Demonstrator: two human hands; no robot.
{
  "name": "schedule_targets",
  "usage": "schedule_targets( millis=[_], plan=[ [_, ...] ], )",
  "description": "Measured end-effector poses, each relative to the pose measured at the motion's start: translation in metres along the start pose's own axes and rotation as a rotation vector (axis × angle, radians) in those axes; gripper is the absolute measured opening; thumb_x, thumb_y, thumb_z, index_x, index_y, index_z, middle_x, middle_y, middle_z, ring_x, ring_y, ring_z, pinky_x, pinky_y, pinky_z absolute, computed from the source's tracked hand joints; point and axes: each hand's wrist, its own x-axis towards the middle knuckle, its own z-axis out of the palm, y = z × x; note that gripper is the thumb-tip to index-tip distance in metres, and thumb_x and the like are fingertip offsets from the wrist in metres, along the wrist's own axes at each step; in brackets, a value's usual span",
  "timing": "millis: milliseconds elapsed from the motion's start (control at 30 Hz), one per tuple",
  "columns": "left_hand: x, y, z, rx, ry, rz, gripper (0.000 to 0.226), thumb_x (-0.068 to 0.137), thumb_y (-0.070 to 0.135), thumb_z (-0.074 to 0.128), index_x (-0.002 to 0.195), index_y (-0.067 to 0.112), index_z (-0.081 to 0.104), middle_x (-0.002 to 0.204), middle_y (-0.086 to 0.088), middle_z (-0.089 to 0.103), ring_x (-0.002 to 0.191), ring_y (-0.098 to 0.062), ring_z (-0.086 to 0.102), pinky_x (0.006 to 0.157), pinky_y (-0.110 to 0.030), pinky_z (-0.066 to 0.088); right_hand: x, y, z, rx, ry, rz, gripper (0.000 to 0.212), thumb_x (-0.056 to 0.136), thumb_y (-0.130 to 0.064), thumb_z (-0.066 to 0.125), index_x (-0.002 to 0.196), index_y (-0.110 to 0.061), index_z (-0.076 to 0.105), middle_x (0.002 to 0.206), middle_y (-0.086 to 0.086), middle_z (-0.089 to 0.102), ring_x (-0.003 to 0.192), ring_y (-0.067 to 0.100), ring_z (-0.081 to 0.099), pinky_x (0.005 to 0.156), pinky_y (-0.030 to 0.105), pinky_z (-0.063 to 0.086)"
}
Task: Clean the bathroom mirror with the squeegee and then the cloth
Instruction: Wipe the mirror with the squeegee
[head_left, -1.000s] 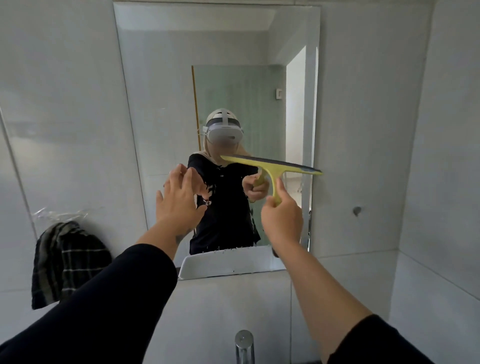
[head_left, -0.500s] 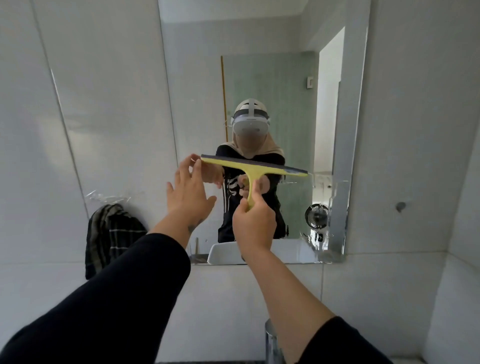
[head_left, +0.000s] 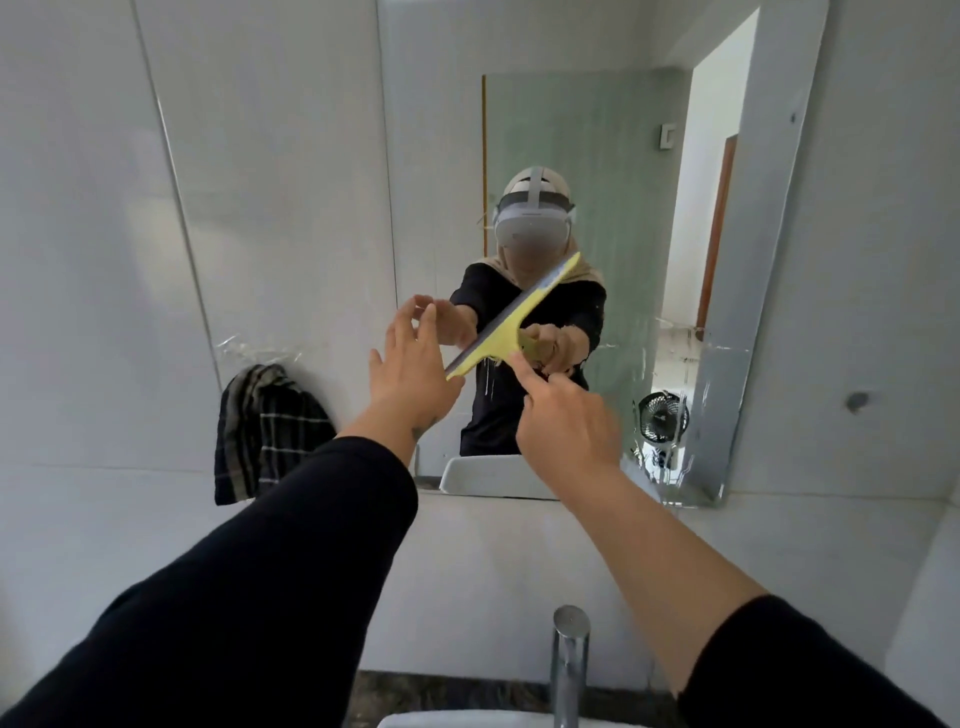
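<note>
Light, stiff yellow squeegee (head_left: 511, 322) tilted toward one o'clock against mirror (head_left: 597, 156), gripped at its handle by right hand (head_left: 563, 415); left hand (head_left: 410, 364) spread wide, holding nothing.

A chrome faucet (head_left: 570, 660) stands upright at the bottom edge, above a white basin rim (head_left: 415, 721). A clear plastic hook strip (head_left: 258, 352) is fixed to the white tiled wall (head_left: 260, 182). A dark mark (head_left: 857, 400) shows on the right-hand tile.

Black long sleeves (head_left: 291, 561), pale headset (head_left: 535, 228)
</note>
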Motion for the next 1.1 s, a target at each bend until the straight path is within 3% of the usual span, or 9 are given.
schedule_targets(
  millis=[233,567,767,867,1033,1100],
  plan=[
    [-0.008,0.016,0.012,-0.030,-0.024,0.032,0.089,0.082,0.032,0.068,0.149,0.018,0.011,0.157,-0.003,0.001,0.143,-0.028,0.018,0.112,-0.055,0.025,0.001,0.032,-0.024,-0.155,-0.016,-0.022,0.062,0.095,-0.014,0.037,0.147,-0.045,0.022,0.107,0.006,0.059,0.071,0.026,0.046,0.055,0.030,0.030],
    [-0.015,0.049,0.031,-0.059,-0.048,0.095,0.087,0.079,0.031,0.071,0.146,0.020,0.017,0.156,-0.004,0.003,0.138,-0.031,0.026,0.110,-0.055,0.030,-0.014,0.084,-0.044,-0.159,-0.029,0.130,0.061,0.095,-0.016,0.040,0.145,-0.048,0.025,0.104,0.005,0.060,0.078,0.028,0.056,0.061,0.032,0.040],
    [-0.014,0.063,0.038,-0.034,-0.089,0.133,0.088,0.080,0.030,0.070,0.148,0.023,0.014,0.158,-0.006,-0.003,0.141,-0.034,0.021,0.111,-0.057,0.026,-0.027,0.112,-0.051,-0.045,0.002,0.277,0.052,0.099,-0.023,0.040,0.143,-0.048,0.029,0.087,0.004,0.057,0.071,0.023,0.049,0.060,0.032,0.042],
    [-0.015,0.065,0.042,-0.023,-0.101,0.120,0.087,0.081,0.029,0.070,0.147,0.022,0.014,0.158,-0.004,-0.009,0.142,-0.033,0.018,0.112,-0.056,0.025,-0.034,0.122,-0.047,0.046,0.011,0.343,0.053,0.098,-0.023,0.042,0.143,-0.048,0.031,0.094,0.008,0.062,0.073,0.024,0.047,0.064,0.033,0.043],
    [-0.016,0.068,0.050,0.005,-0.095,0.111,0.093,0.082,0.031,0.069,0.149,0.019,0.007,0.157,-0.006,-0.016,0.142,-0.034,0.015,0.113,-0.056,0.024,-0.044,0.121,-0.027,0.251,0.044,0.406,0.054,0.096,-0.019,0.043,0.143,-0.044,0.034,0.085,0.007,0.065,0.076,0.026,0.057,0.068,0.038,0.053],
    [-0.016,0.067,0.052,0.005,-0.099,0.109,0.095,0.082,0.031,0.069,0.150,0.020,0.003,0.157,-0.006,-0.018,0.143,-0.034,0.013,0.113,-0.055,0.023,-0.047,0.117,-0.019,0.336,0.053,0.453,0.054,0.096,-0.018,0.042,0.143,-0.043,0.034,0.083,0.005,0.064,0.074,0.024,0.055,0.064,0.034,0.048]
  ],
)
